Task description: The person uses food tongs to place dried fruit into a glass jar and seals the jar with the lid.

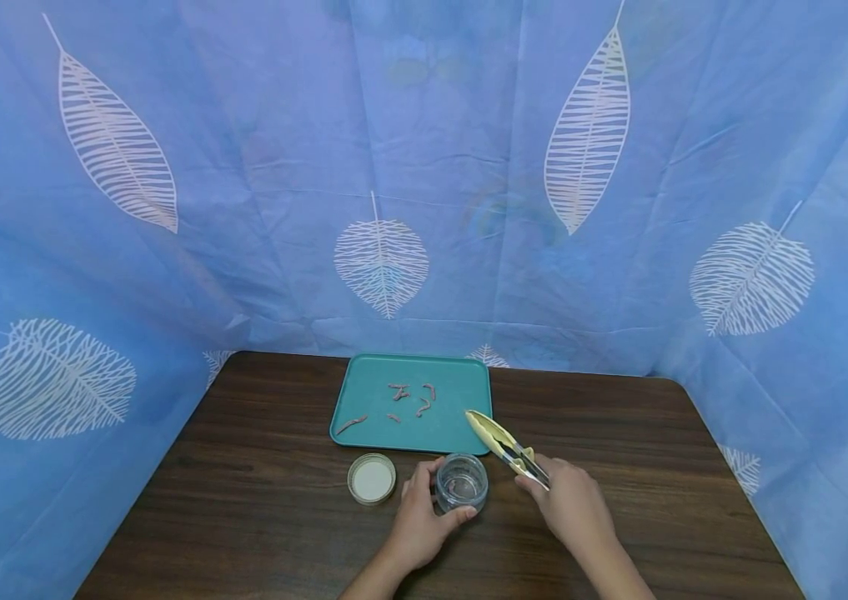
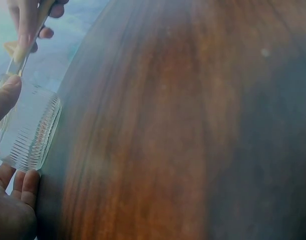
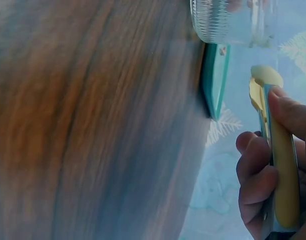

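My left hand (image 1: 419,521) grips a clear glass jar (image 1: 461,485) from its left side, fingers behind and thumb in front. The jar stands lidless on the table; in the left wrist view its ribbed base (image 2: 35,137) shows a reddish tint. My right hand (image 1: 574,504) holds pale yellow and metal tongs (image 1: 494,437) around their handle. Their tips reach over the right edge of a teal tray (image 1: 461,379), with nothing visible between them. Several thin pinkish worm-like pieces (image 1: 352,424) lie scattered on the tray.
A round lid (image 1: 372,480) with a white inside and a gold-toned rim lies left of the jar, in front of the tray. Everything rests on a dark wooden table (image 1: 243,483). Blue cloth (image 1: 454,275) with white leaf prints hangs behind and at both sides.
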Tool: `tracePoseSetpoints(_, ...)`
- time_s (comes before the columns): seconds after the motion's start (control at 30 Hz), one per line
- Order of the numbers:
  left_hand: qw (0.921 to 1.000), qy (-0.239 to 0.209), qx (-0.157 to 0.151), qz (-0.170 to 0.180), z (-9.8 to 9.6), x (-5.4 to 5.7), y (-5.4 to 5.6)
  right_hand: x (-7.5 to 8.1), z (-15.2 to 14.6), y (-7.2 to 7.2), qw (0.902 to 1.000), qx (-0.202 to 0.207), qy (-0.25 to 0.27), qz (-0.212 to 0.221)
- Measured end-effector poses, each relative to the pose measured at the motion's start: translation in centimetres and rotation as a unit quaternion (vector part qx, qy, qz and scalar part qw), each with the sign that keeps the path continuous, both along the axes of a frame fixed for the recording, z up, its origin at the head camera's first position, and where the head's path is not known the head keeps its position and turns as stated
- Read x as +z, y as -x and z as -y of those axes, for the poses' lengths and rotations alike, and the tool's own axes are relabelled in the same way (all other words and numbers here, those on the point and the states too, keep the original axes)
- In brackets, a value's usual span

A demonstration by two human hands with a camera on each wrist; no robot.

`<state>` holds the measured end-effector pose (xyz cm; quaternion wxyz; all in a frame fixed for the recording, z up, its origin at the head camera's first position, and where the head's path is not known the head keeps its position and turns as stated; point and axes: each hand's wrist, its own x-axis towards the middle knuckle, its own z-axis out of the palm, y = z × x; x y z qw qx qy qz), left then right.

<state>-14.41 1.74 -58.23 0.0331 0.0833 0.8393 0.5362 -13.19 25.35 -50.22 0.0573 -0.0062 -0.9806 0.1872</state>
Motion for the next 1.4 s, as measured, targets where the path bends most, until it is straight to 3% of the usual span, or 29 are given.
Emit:
tracePoseSetpoints(0.4, 0.9999, -0.003, -0.003, -0.012, 0.1, 0.1, -0.1, 1.1, -0.8, -2.9, 0.9989, 0.027, -0.017, -0.033)
tracePoseSetpoints(0.53, 0.9999, 0.002, -0.006, -0.009, 0.2, -0.1, 0.0, 1.0, -0.8, -3.6, 0.9985, 0.031, -0.023, -0.038)
tracePoseSetpoints(0.93, 0.9999, 0.008, -0.002, -0.011, 0.1, 0.0, 0.1, 0.2, -1.5, -5.5, 0.99, 0.08, -0.034, -0.111)
tracePoseSetpoints(1.4, 0.9999, 0.006, 0.0, -0.008, 0.1, 0.3, -0.1, 0.4, -2.0, -6.4, 0.9925, 0.071, -0.037, -0.093)
